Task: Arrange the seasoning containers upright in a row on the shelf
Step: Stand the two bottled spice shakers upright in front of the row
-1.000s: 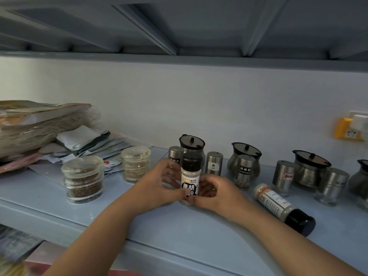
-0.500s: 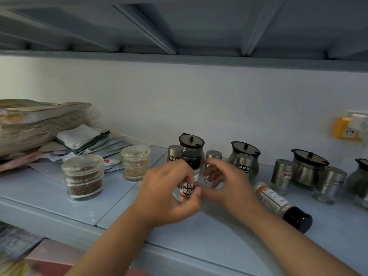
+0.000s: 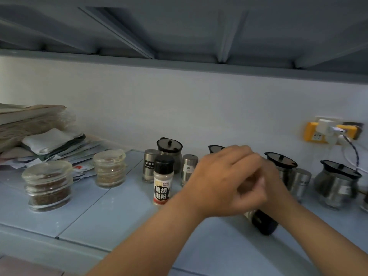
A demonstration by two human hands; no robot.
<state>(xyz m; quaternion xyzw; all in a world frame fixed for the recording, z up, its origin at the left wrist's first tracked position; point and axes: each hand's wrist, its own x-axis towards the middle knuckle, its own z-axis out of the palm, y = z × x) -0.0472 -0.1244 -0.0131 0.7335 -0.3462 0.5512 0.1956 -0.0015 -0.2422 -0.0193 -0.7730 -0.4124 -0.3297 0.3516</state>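
Pepper bottle (image 3: 162, 180) standing upright on the shelf (image 3: 111, 216), just in front of the steel shakers (image 3: 149, 165). Lying bottle (image 3: 263, 223) mostly hidden under both hands, left (image 3: 225, 182) over right (image 3: 278, 188). Fingers blurred, can't tell grip.

The pepper bottle (image 3: 163, 181) is showing a black cap, a pale powder band and a white label with bold black characters, red running along its foot. Behind it, steel shakers (image 3: 149, 165) are gleaming silver with small black tags. The lidded pots (image 3: 171, 151) are wearing dark smoked lids over silver bodies. Two clear glass jars (image 3: 47, 185) are holding brown and tan spices. The shelf (image 3: 111, 214) is glowing pale blue, the wall (image 3: 179, 108) is staying white, and a yellow socket adapter (image 3: 313, 134) is shining at right.
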